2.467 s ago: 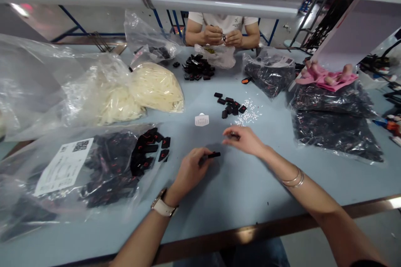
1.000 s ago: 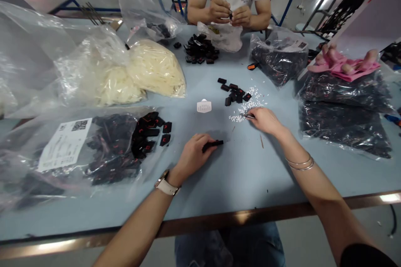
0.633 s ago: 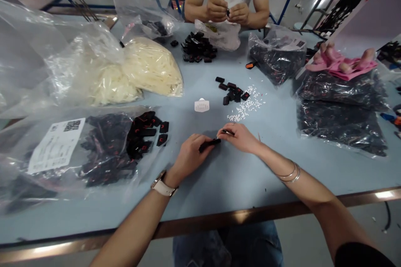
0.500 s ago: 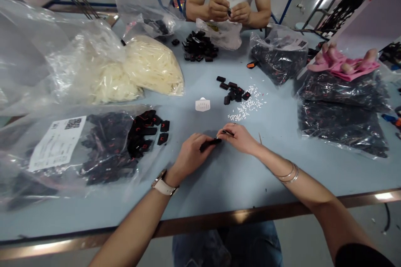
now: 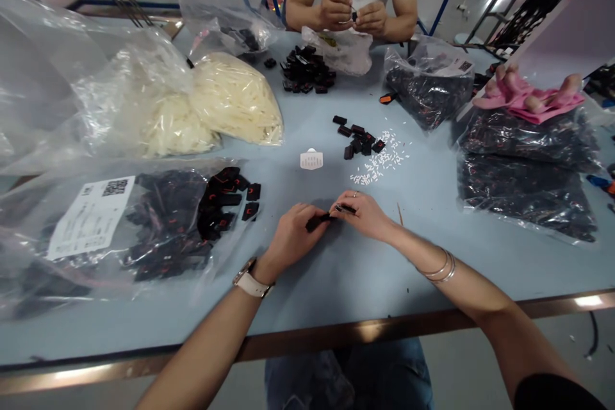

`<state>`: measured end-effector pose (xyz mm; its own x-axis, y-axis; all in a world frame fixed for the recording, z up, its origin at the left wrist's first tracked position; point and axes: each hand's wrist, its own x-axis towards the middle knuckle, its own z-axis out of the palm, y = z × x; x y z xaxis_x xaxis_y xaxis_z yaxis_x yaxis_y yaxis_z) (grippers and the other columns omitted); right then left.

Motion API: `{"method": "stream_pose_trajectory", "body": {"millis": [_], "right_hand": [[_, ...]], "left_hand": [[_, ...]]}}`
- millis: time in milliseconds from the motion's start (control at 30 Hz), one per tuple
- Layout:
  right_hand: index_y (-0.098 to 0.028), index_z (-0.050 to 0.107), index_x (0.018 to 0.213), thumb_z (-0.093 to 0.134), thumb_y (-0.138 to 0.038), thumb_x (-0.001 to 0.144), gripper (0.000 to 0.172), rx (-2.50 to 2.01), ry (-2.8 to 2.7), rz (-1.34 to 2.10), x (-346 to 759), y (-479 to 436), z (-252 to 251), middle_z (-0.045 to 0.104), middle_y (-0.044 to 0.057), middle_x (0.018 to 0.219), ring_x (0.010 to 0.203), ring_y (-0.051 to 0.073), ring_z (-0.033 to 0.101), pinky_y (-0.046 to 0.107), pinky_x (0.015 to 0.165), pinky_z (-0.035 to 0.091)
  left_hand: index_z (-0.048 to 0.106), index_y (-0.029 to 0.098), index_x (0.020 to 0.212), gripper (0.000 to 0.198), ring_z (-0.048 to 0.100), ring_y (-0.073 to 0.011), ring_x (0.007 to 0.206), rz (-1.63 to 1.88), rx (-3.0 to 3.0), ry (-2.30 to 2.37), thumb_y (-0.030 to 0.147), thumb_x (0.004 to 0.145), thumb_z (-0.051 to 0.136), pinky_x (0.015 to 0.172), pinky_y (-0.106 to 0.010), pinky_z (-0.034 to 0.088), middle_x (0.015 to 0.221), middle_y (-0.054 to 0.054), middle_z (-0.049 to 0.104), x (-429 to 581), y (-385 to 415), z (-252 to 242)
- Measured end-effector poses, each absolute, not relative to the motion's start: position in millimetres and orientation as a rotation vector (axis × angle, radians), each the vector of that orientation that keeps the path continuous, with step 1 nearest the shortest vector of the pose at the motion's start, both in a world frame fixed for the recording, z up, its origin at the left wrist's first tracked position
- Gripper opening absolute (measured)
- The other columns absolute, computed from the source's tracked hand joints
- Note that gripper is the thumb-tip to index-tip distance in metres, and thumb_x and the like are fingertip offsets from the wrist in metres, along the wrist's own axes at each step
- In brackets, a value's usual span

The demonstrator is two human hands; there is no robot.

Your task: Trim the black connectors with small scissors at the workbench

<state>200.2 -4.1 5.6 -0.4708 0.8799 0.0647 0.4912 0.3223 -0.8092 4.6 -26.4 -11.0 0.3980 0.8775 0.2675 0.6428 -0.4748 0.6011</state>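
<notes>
The left hand (image 5: 295, 234) has a narrow pinch on a black part (image 5: 314, 223), holding it just above the table (image 5: 379, 295), in front of the person's body. The right hand (image 5: 366, 214) grips a thin tool (image 5: 346, 209), perhaps tweezers, between thumb and fingers, and its fingertips meet the far end of the black part. The 2 hands come together there, so the contact itself is hidden; I cannot tell whether the tool carries anything at its tip.

The step in hand looks like close work on the end of that part: the left hand serves as the clamp and the right does the fine placing or pressing. Small white bits (image 5: 377, 165) lie scattered beyond the right hand, and a small cluster of black parts (image 5: 358, 141) sits at their left edge, partly among them.

As I judge it, the next move calls for a still left hand, a light, well-aimed push from the right, and a clear look at the end of the part before either grip loosens. A thin brown stick (image 5: 400, 213) lies beside the right wrist, and a clear bag (image 5: 91, 218) spills more black pieces (image 5: 223, 202) left of the left hand.
</notes>
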Motion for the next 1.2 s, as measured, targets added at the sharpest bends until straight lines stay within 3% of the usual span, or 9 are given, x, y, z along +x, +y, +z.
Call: {"method": "stream_pose_trajectory", "body": {"millis": [267, 500, 633, 833, 1200], "right_hand": [[-0.019, 0.073, 0.091, 0.058, -0.016, 0.087, 0.016, -1.181, -2.322, 0.669, 200, -9, 1, 0.069, 0.004, 0.09, 0.072, 0.012, 0.059, 0.023, 0.067, 0.041], [-0.025, 0.07, 0.103, 0.053, -0.021, 0.091, 0.021, -1.179, -2.497, 0.312, 202, -16, -10, 0.073, 0.001, 0.089, 0.077, 0.012, 0.064, 0.023, 0.061, 0.038], [-0.025, 0.067, 0.11, 0.051, -0.024, 0.094, 0.023, -1.078, -2.467, 0.243, 206, -15, -17, 0.074, 0.0, 0.089, 0.078, 0.011, 0.064, 0.022, 0.062, 0.039], [-0.025, 0.07, 0.1, 0.048, -0.017, 0.092, 0.025, -0.968, -2.515, 0.175, 209, -16, -20, 0.072, 0.001, 0.085, 0.072, 0.011, 0.061, 0.023, 0.058, 0.036], [-0.027, 0.071, 0.102, 0.049, -0.02, 0.089, 0.026, -1.21, -2.496, 0.266, 201, -21, -15, 0.072, 0.001, 0.09, 0.065, 0.011, 0.058, 0.024, 0.056, 0.033]], "left_hand": [[0.063, 0.02, 0.083, 0.002, 0.061, -0.0178, 0.074, 0.781, 2.223, 1.332, 0.021, 0.082, 0.062, 0.066, -0.029, 0.048, 0.077, -0.002, 0.067, 5, -26, -12], [0.064, 0.019, 0.08, 0.002, 0.062, -0.0186, 0.074, 0.773, 2.218, 1.364, 0.019, 0.08, 0.063, 0.066, -0.03, 0.049, 0.075, -0.003, 0.067, 4, -25, -15], [0.065, 0.019, 0.081, 0.004, 0.063, -0.0184, 0.073, 0.785, 2.182, 1.376, 0.022, 0.081, 0.063, 0.065, -0.03, 0.049, 0.074, -0.003, 0.066, 4, -25, -16], [0.064, 0.02, 0.08, 0.003, 0.062, -0.018, 0.073, 0.744, 2.179, 1.395, 0.021, 0.082, 0.062, 0.066, -0.03, 0.049, 0.075, -0.002, 0.067, 6, -26, -12], [0.063, 0.02, 0.08, 0.001, 0.063, -0.0192, 0.076, 0.731, 2.177, 1.391, 0.019, 0.081, 0.063, 0.067, -0.032, 0.05, 0.076, -0.003, 0.067, 5, -25, -12]]}}
